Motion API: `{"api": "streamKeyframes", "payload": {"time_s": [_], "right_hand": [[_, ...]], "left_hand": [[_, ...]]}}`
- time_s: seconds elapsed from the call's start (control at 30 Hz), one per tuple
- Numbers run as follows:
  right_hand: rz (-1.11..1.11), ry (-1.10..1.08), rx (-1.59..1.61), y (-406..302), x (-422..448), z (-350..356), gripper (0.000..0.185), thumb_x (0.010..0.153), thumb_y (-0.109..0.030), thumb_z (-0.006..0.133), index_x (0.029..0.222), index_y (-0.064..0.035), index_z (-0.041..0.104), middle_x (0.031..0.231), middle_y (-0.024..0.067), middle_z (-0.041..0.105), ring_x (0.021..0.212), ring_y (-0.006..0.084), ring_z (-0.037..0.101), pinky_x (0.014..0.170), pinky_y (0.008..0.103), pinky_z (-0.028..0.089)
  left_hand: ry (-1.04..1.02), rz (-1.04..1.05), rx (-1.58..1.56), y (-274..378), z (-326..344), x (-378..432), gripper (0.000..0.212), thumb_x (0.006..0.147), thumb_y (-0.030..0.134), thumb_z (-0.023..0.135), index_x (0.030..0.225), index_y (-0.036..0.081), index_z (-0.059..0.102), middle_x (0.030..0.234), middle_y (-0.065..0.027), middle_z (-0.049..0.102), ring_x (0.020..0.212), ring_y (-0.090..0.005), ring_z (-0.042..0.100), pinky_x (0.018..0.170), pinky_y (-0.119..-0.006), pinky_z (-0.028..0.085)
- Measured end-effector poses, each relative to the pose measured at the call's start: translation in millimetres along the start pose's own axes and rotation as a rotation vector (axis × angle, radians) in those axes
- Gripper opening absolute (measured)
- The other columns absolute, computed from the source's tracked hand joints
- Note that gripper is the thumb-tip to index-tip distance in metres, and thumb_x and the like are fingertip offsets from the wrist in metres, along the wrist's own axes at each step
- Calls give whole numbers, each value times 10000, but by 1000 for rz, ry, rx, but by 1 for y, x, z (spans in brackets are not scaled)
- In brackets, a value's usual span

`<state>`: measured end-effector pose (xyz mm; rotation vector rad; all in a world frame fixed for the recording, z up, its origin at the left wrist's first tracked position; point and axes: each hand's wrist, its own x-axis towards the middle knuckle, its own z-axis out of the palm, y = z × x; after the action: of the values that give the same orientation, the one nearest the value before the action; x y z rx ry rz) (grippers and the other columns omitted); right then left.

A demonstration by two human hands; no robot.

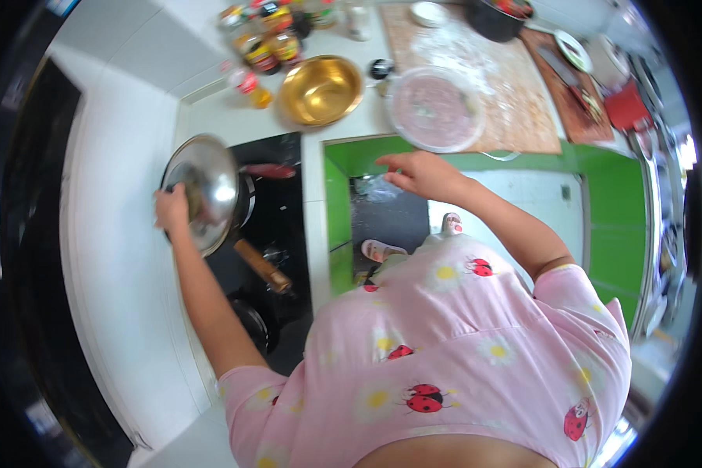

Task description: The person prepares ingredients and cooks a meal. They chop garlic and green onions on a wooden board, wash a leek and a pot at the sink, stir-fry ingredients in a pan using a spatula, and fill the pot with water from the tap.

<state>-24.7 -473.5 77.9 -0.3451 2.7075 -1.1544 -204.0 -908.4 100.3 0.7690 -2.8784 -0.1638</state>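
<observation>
At the left, my left hand (171, 207) grips the dark knob of a round shiny pan lid (213, 169). The lid is tilted over the black hob (281, 228) and hides most of what lies beneath it. From under its right side a red handle (269, 170) sticks out, and a wooden handle (262, 266) points towards me. My right hand (424, 175) hangs in the air in front of the counter edge, fingers apart and holding nothing. Closest to it is a round clear container (436, 111) of pinkish, mince-like food, standing partly on a floured wooden board (523, 111).
A gold-coloured metal bowl (322, 90) stands behind the hob, with several sauce bottles (266, 44) behind it. On the right a cleaver (557, 65) lies on a brown cutting board (591, 120). A black pot (497, 20) stands at the back. A white wall (120, 175) borders the hob.
</observation>
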Motion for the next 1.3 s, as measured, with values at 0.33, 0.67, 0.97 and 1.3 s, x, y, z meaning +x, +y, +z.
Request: {"api": "streamKeyframes", "payload": {"time_s": [0.33,0.67,0.97,1.3], "right_hand": [[313,85,15,106,-195,-62,309,806,-243,475,1022,-38,558,934,165,595,866,330,561,752,409,439],[1266,474,-47,252,-424,-89,394,790,-402,505,1112,-181,554,1125,72,537,1031,281,497,851,423,397],[1420,956,229,304,-567,-119,344,784,-310,510,1065,-124,578,1106,103,550,1037,282,496,872,377,396],[1641,1404,206,392,-681,-170,339,795,-294,475,1056,-103,578,1035,142,578,979,316,526,845,406,413]], "left_hand": [[80,-154,19,43,9,-4,655,814,476,412,1285,31,319,1228,-232,396,1108,-401,397,858,-551,342],[409,931,-956,329,12,-336,295,830,284,558,1004,46,560,936,-175,575,862,-324,546,772,-471,397],[-1002,951,-1085,537,22,-572,281,869,258,480,988,15,553,973,-75,563,847,-150,512,779,-269,401],[-1644,942,-1102,709,9,-764,349,872,265,497,598,64,421,655,-76,566,577,-120,486,581,-233,408]]}}
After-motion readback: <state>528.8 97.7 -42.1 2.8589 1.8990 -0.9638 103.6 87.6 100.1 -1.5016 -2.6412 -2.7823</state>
